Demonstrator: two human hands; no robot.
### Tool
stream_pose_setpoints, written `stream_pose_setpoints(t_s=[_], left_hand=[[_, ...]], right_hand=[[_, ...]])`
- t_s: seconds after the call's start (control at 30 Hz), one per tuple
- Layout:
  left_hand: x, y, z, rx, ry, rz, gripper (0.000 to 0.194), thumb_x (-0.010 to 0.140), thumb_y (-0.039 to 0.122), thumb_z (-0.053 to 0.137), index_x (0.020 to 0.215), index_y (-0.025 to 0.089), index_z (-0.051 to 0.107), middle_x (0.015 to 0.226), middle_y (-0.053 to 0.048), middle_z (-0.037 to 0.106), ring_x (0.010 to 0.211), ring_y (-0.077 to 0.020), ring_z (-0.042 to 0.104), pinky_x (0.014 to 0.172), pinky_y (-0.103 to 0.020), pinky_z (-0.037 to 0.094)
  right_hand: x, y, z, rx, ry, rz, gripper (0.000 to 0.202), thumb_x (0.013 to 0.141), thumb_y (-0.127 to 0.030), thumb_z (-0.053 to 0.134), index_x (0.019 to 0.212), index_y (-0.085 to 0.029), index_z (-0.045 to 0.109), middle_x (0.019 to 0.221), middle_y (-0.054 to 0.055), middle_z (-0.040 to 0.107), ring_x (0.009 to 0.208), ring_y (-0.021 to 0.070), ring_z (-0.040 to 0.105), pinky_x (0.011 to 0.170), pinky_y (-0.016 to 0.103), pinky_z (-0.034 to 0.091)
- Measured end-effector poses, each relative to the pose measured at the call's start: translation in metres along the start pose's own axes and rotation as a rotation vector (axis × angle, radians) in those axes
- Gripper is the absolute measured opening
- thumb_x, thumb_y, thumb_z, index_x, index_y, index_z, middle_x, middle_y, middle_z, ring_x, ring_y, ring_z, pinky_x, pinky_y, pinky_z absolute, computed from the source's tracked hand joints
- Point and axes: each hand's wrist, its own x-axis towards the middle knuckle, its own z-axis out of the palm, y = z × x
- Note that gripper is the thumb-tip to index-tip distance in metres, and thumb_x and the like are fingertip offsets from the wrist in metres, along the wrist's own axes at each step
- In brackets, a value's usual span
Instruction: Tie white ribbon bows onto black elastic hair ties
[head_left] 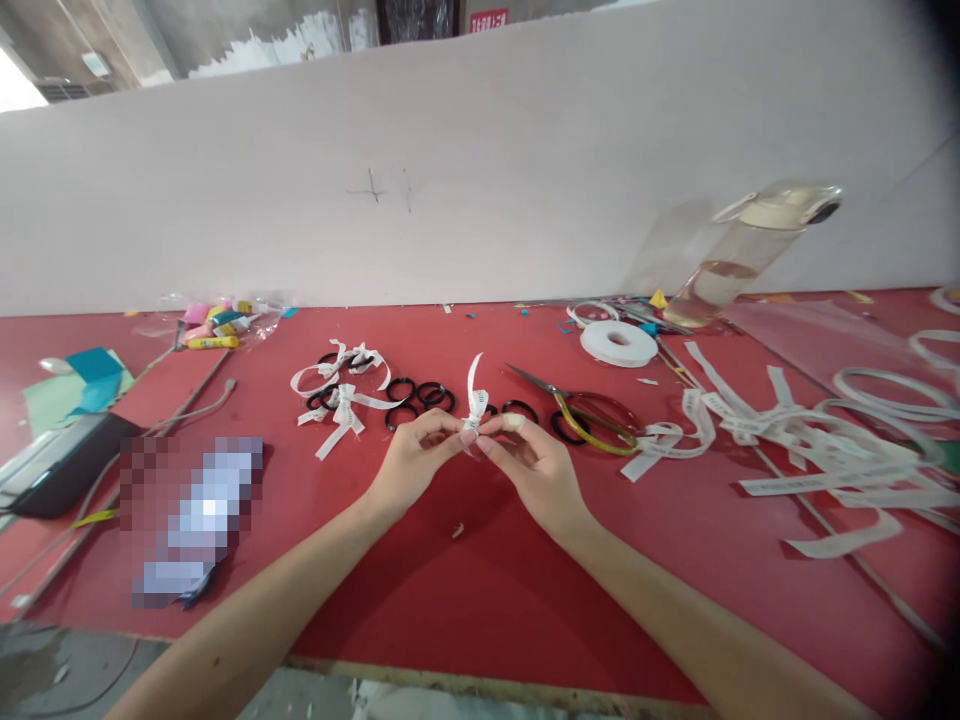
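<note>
At the middle of the red table, a white printed ribbon bow (475, 404) is pinched between my two hands, one end of the ribbon standing up. My left hand (414, 452) closes thumb and fingertips on its left side. From the other side my right hand (534, 468) grips it with thumb and index finger. Several black hair ties (435, 396) lie just behind my hands. Finished-looking white bows on black ties (343, 410) rest to the left. Scissors with yellow handles (592, 420) lie open to the right of my right hand.
White ribbon strips (817, 440) spread over the right side. A ribbon roll (619, 343) and a water bottle (739, 260) stand near the back panel (480, 180). On the left are a blurred phone (210, 515), a dark case (75, 465), a cable and a bag of colourful items (221, 322).
</note>
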Motion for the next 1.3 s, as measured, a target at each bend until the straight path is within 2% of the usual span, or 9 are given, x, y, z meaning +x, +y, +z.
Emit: stream_pose_setpoints(t_s=[0.17,0.27,0.5,0.67,0.73,1.0,1.13,1.3], left_hand=[[-0.0015,-0.0009,0.0016,-0.069,0.031,-0.094,0.028,0.076,0.042,0.077,0.078,0.016,0.065,0.079,0.0,0.066,0.079,-0.0141,0.062,0.081,-0.028,0.046],[-0.0012,-0.0007,0.0008,-0.069,0.014,-0.093,0.03,0.078,0.044,0.075,0.075,0.016,0.065,0.075,-0.001,0.066,0.077,-0.0145,0.062,0.081,-0.029,0.046],[0.0007,0.0007,-0.0012,-0.055,-0.093,-0.071,0.035,0.085,0.048,0.066,0.073,0.016,0.066,0.073,-0.001,0.065,0.078,-0.0146,0.061,0.085,-0.029,0.044],[-0.0009,-0.0028,0.0017,-0.131,-0.03,-0.172,0.031,0.075,0.044,0.077,0.079,0.016,0.065,0.076,0.001,0.066,0.077,-0.0133,0.059,0.081,-0.027,0.042],[-0.0015,-0.0034,0.0013,-0.149,-0.03,-0.176,0.032,0.076,0.044,0.076,0.075,0.015,0.064,0.076,0.0,0.066,0.078,-0.0136,0.059,0.081,-0.028,0.041],[-0.0018,-0.0011,-0.0059,-0.232,-0.17,-0.192,0.027,0.081,0.041,0.073,0.071,0.016,0.073,0.074,-0.002,0.063,0.076,-0.0126,0.053,0.081,-0.027,0.041],[-0.0016,-0.0009,-0.004,-0.224,-0.122,-0.237,0.028,0.078,0.044,0.074,0.072,0.017,0.077,0.068,0.0,0.054,0.068,-0.0103,0.044,0.074,-0.028,0.04],[-0.0014,-0.0006,0.0009,-0.12,-0.022,-0.131,0.029,0.076,0.045,0.076,0.079,0.017,0.079,0.092,-0.005,0.062,0.077,-0.0122,0.049,0.073,-0.028,0.041]], right_hand=[[-0.0024,-0.0035,0.0011,-0.043,-0.022,0.005,0.018,0.085,-0.042,0.069,0.092,-0.025,0.067,0.094,0.003,0.072,0.079,0.018,0.069,0.078,0.035,0.059],[-0.002,-0.0024,0.0019,-0.049,-0.003,-0.01,0.019,0.084,-0.042,0.07,0.092,-0.025,0.066,0.095,0.003,0.071,0.081,0.0182,0.069,0.078,0.034,0.059],[-0.0013,0.0031,0.0013,-0.053,-0.006,-0.028,0.022,0.084,-0.044,0.07,0.092,-0.025,0.063,0.095,0.003,0.069,0.085,0.0192,0.069,0.078,0.033,0.06],[-0.0031,0.0004,0.0016,-0.127,-0.041,-0.027,0.018,0.088,-0.041,0.067,0.095,-0.024,0.065,0.098,0.004,0.07,0.079,0.0175,0.069,0.075,0.033,0.06],[-0.0039,0.0009,0.0014,-0.132,-0.05,-0.038,0.018,0.088,-0.04,0.066,0.097,-0.025,0.065,0.099,0.004,0.069,0.081,0.018,0.069,0.075,0.033,0.061],[-0.0053,0.0021,-0.0005,-0.194,-0.015,-0.113,0.017,0.087,-0.038,0.069,0.096,-0.025,0.065,0.096,0.004,0.071,0.081,0.0186,0.069,0.075,0.034,0.06],[-0.0033,0.003,-0.0022,-0.298,0.053,-0.188,0.013,0.089,-0.036,0.067,0.095,-0.025,0.068,0.093,0.004,0.071,0.079,0.0186,0.07,0.073,0.034,0.06],[0.0005,0.0032,-0.0046,-0.387,0.083,-0.269,0.012,0.091,-0.033,0.062,0.092,-0.024,0.069,0.089,0.003,0.071,0.081,0.018,0.069,0.071,0.031,0.058]])
